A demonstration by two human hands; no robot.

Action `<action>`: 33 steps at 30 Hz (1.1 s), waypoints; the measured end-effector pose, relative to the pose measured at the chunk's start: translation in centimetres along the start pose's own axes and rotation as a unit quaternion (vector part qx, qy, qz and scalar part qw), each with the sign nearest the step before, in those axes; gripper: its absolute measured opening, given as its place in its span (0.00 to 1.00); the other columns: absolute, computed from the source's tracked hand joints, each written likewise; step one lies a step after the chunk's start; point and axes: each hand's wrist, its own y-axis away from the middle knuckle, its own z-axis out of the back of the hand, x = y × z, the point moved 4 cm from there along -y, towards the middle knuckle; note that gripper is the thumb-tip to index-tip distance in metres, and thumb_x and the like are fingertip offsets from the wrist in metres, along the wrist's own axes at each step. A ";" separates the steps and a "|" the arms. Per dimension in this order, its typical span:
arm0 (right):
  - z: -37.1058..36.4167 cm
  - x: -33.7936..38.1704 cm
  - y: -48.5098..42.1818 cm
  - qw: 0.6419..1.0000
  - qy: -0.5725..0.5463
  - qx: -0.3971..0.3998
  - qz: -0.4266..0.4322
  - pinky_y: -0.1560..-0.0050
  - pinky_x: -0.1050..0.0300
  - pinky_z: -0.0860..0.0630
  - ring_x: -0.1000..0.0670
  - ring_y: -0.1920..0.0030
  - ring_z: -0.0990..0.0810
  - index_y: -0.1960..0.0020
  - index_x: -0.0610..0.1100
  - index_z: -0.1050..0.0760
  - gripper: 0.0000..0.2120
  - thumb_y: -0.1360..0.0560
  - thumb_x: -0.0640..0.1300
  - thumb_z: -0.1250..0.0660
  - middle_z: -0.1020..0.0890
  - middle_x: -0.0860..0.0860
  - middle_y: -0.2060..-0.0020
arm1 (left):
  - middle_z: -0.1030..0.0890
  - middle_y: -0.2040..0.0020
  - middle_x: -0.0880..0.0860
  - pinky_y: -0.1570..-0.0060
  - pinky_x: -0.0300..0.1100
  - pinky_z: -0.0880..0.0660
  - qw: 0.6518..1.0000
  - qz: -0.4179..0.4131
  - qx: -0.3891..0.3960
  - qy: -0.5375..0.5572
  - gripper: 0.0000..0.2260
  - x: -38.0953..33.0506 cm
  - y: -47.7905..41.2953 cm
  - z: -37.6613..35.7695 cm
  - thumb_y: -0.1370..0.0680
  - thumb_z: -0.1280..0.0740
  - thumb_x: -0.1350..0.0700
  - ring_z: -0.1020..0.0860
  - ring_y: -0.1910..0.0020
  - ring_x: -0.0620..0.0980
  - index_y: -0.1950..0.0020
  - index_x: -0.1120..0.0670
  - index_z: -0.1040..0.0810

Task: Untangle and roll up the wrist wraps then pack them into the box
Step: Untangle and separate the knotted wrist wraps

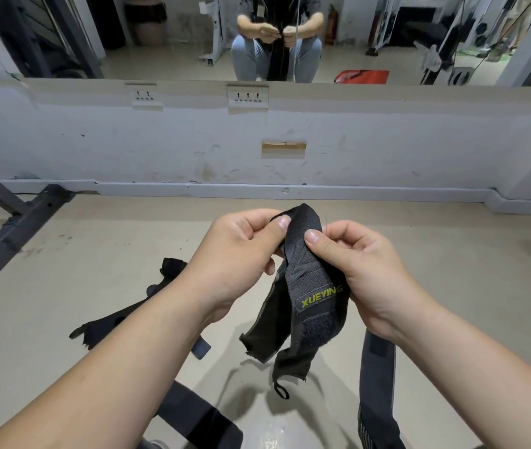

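Pale gym floor [63, 260], scuffed white wall behind, mirror strip [160, 34] across the top of the frame.

Centre frame: both hands are raised on one wrist wrap [306, 286].
- Left hand [241, 238]: thumb and curled fingers pinch the wrap's folded top from the left.
- Right hand [364, 257]: pinches the same fold from the right, thumbs close together.

The wrap is doubled over at the pinch. Two tails hang down toward lower centre, long axis near vertical in the frame. One tail ends in a thumb loop [282, 391].

Judgement: rolling has to start from an end, and both ends lie below the hands. The right hand sits along the lettered tail and looks better placed to slide down it.

More wraps: one on the floor left of centre [121, 319], others at lower left [192, 413] and lower right [377, 384]. No box in view.
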 end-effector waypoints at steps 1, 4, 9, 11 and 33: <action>0.0 0.0 0.0 1.000 0.002 -0.008 0.001 0.65 0.60 0.21 0.48 0.65 0.17 0.55 0.42 0.22 0.06 0.24 0.40 0.25 0.14 0.42 0.61 | 0.14 0.55 0.52 0.67 0.38 0.29 1.000 -0.003 0.003 -0.002 0.11 0.0 0.1 0.0 0.14 0.36 0.58 0.23 0.61 0.46 0.43 0.57 0.13; 0.0 -0.1 -0.1 0.999 0.013 -0.028 0.010 0.67 0.60 0.22 0.49 0.66 0.18 0.53 0.44 0.24 0.09 0.24 0.41 0.23 0.15 0.41 0.61 | 0.16 0.57 0.53 0.67 0.38 0.29 1.000 -0.007 0.009 -0.018 0.12 -0.1 0.1 -0.1 0.13 0.37 0.58 0.24 0.63 0.44 0.44 0.59 0.14; 0.3 0.2 -0.1 0.994 0.056 -0.056 0.070 0.64 0.59 0.23 0.49 0.64 0.20 0.54 0.45 0.21 0.07 0.24 0.41 0.23 0.19 0.43 0.63 | 0.16 0.57 0.53 0.66 0.39 0.30 1.000 0.007 0.009 -0.025 0.12 0.0 0.1 -0.4 0.13 0.37 0.57 0.23 0.62 0.46 0.44 0.56 0.13; 0.4 0.5 0.0 0.988 0.079 -0.070 0.109 0.62 0.58 0.24 0.50 0.63 0.22 0.57 0.45 0.20 0.07 0.25 0.40 0.22 0.19 0.46 0.63 | 0.17 0.60 0.52 0.65 0.41 0.30 0.999 0.014 -0.012 -0.027 0.12 0.1 0.1 -0.6 0.14 0.36 0.56 0.24 0.63 0.46 0.46 0.55 0.12; -0.5 2.5 0.5 0.989 0.023 0.019 0.147 0.62 0.62 0.25 0.52 0.63 0.25 0.61 0.48 0.18 0.09 0.25 0.39 0.23 0.21 0.49 0.65 | 0.13 0.59 0.58 0.60 0.42 0.25 0.994 0.028 -0.106 0.003 0.10 1.4 -1.1 0.7 0.14 0.34 0.57 0.22 0.63 0.49 0.48 0.57 0.13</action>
